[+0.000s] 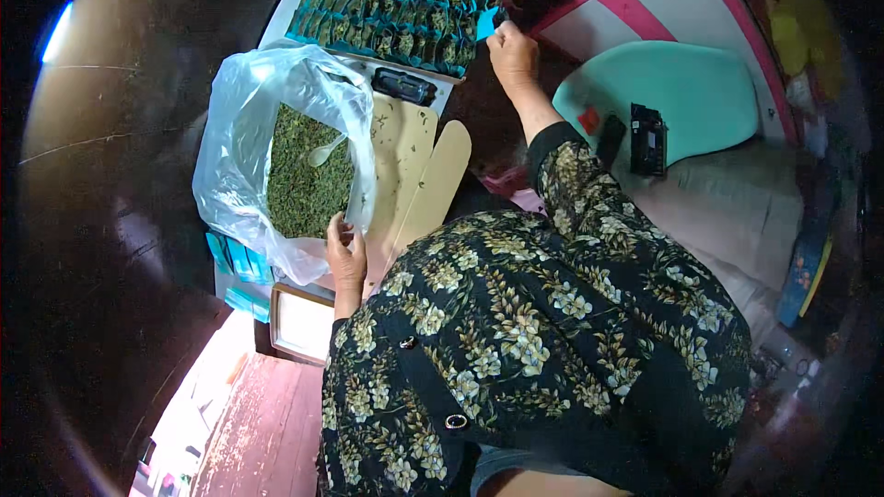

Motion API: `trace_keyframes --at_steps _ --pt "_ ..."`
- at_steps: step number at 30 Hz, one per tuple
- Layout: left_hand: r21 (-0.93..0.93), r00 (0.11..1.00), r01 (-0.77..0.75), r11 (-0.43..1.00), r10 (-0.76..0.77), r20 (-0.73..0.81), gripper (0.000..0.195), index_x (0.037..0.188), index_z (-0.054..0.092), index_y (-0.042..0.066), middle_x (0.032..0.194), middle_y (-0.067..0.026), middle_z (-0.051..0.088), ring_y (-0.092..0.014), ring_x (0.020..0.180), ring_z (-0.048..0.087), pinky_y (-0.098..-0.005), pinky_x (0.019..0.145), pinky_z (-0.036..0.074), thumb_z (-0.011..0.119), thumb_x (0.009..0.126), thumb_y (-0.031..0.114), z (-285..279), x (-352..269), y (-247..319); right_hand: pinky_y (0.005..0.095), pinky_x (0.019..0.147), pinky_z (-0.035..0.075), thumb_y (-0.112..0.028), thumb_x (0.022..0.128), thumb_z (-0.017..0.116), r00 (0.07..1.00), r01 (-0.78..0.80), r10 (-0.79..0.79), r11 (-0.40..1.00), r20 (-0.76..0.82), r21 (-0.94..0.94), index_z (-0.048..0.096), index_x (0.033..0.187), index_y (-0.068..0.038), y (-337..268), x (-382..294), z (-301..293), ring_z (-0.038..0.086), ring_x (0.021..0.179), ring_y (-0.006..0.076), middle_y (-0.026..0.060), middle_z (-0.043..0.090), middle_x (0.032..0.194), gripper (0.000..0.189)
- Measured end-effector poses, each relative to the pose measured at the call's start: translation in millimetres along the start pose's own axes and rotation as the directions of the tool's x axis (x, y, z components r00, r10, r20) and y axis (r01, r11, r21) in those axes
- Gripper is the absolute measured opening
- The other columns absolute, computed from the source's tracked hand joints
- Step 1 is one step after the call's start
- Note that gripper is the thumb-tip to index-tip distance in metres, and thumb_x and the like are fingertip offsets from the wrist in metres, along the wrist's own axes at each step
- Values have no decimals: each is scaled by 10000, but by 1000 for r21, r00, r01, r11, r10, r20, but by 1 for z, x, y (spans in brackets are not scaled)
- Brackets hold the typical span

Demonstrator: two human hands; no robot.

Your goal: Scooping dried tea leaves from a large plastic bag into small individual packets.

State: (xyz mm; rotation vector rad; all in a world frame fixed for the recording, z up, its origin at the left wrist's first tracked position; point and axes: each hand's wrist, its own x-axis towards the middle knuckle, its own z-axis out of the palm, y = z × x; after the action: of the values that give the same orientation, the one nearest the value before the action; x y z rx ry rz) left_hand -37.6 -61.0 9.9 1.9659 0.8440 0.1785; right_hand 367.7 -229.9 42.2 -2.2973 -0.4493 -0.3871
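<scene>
My right hand is raised at the right corner of a tray and holds a small blue packet by its edge. In that tray stand several rows of open blue packets filled with dried green leaf. My left hand is at the near rim of a large clear plastic bag; whether its fingers grip the plastic is unclear. Crushed dried leaf fills the bag's opening. A white plastic spoon lies on the leaf.
Beige boards with leaf scraps lie beside the bag. A black plastic tray is behind them. Flat blue packets and a framed white panel sit at left. On the right, a teal chair bears a black box.
</scene>
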Motion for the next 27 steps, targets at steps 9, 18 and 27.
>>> trace_keyframes --at_steps 9,18,27 --pt "4 999 49 999 -49 21 469 1266 416 50 998 -98 563 -161 849 557 -275 762 467 568 823 19 0 -1 -5 491 547 437 -76 755 553 976 106 -70 980 207 -169 508 701 -23 12 12 37 559 668 424 233 547 675 88" --pt "41 999 44 998 -44 6 456 1255 429 49 1012 -100 571 -159 849 570 -282 751 476 566 822 21 -3 -2 -9 473 596 452 -57 757 509 935 176 -180 984 306 40 602 811 -64 12 17 23 584 726 404 221 577 718 108" --pt "-39 999 15 999 -17 -50 445 1239 452 40 1032 -116 576 -177 885 576 -287 767 475 556 807 8 -5 -8 -9 358 475 507 7 754 506 887 -324 245 934 392 149 581 1043 13 25 -20 19 636 575 249 170 633 704 299"
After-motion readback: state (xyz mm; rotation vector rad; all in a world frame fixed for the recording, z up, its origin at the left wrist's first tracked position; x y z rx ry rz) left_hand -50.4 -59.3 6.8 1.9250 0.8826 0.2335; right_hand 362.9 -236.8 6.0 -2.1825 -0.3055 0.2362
